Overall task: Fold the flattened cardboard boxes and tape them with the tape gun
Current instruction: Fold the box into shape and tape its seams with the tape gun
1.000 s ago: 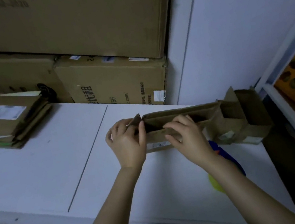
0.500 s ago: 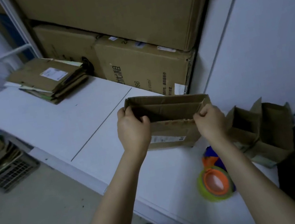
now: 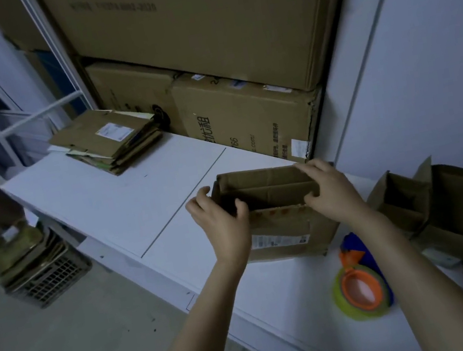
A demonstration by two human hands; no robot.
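Observation:
A small brown cardboard box (image 3: 280,228) stands opened up on the white table (image 3: 122,194), its top open and a white label on its near face. My left hand (image 3: 223,223) grips the box's left end, thumb inside the opening. My right hand (image 3: 328,189) grips the right end, fingers curled over the top edge. The tape gun (image 3: 362,285), with a yellow-green roll, orange hub and blue body, lies on the table just right of my right forearm. A stack of flattened boxes (image 3: 107,138) sits at the table's far left.
Two opened small boxes (image 3: 427,202) stand at the right. Large cardboard cartons (image 3: 244,117) are stacked against the wall behind the table. A dark crate (image 3: 47,276) with cardboard sits on the floor at the left, under a white metal rack (image 3: 28,118).
The box has opened wider into a rectangle and both hands shifted along its ends. My view has swung left, bringing the rack and crate further in.

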